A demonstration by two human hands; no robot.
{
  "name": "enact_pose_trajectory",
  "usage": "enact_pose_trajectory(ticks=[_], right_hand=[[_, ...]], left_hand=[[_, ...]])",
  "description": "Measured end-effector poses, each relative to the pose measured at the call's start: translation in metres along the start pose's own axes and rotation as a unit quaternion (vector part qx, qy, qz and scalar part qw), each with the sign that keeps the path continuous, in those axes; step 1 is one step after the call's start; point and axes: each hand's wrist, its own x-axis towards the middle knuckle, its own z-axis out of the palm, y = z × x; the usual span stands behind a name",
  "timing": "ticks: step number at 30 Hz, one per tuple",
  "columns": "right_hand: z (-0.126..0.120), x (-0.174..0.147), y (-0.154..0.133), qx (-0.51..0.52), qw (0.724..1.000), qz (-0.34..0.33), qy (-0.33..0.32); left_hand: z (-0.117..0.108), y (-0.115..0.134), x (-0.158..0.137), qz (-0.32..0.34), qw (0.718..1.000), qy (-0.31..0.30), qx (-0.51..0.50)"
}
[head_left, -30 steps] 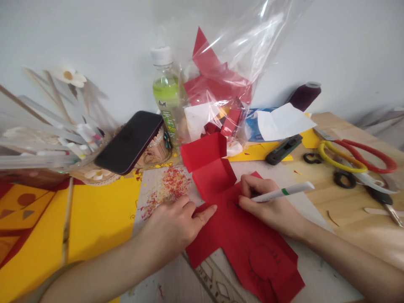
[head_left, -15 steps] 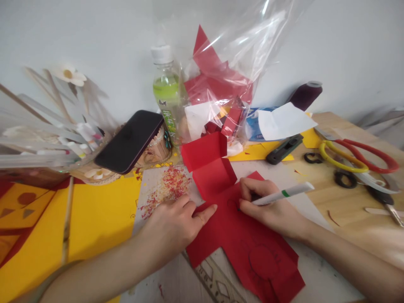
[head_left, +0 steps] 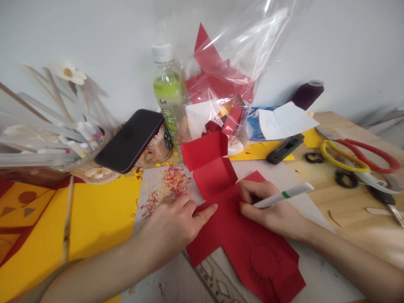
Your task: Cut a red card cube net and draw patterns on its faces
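Observation:
A white marker [head_left: 284,195] with a green band is pinched in my right hand [head_left: 268,206], its tip down on a cut and folded red paper box shape [head_left: 214,176]. A dark curved line shows beside the tip, partly hidden by my fingers. Lower on the same paper is a round drawing [head_left: 264,261] with short strokes about it. My left hand [head_left: 178,216] lies on the paper's left side, index finger stretched across it, the other fingers bent, holding nothing. Under the paper's lower left edge, a ruler with cut-out shapes [head_left: 211,275] partly shows.
Red and yellow scraps [head_left: 175,181] lie on a white board. A phone [head_left: 130,141], a green drink bottle [head_left: 166,90] and a clear plastic bag [head_left: 221,80] stand behind. Scissors [head_left: 369,155] and a dark cutter [head_left: 285,149] lie right; yellow paper [head_left: 101,214] lies left.
The marker tip and my right fingers have shifted very slightly down the paper, along the dark line. My left hand stays in place.

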Motion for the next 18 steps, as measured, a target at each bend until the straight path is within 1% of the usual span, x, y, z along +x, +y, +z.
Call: enact_pose_trajectory(ticks=[5, 6, 7, 12, 18], right_hand=[[-0.0013, -0.0011, -0.0002, 0.017, 0.999, -0.011, -0.042], [-0.0021, -0.0011, -0.0003, 0.025, 0.999, -0.010, -0.043], [-0.0030, -0.0011, -0.0001, 0.038, 0.999, -0.007, -0.031], [-0.0069, 0.0014, 0.0029, 0.126, 0.989, 0.019, 0.069], [-0.0096, 0.0039, 0.0028, 0.163, 0.983, 0.042, 0.076]], left_hand=[[0.0000, 0.0009, -0.0003, -0.005, 1.000, -0.007, 0.002], [0.0002, 0.0012, -0.0003, -0.007, 1.000, -0.009, 0.003], [0.0005, 0.0013, -0.0003, -0.010, 1.000, -0.011, 0.004], [0.0023, 0.0005, -0.0005, 0.000, 1.000, -0.014, -0.005], [0.0069, 0.0000, -0.0021, -0.017, 1.000, -0.005, -0.011]])
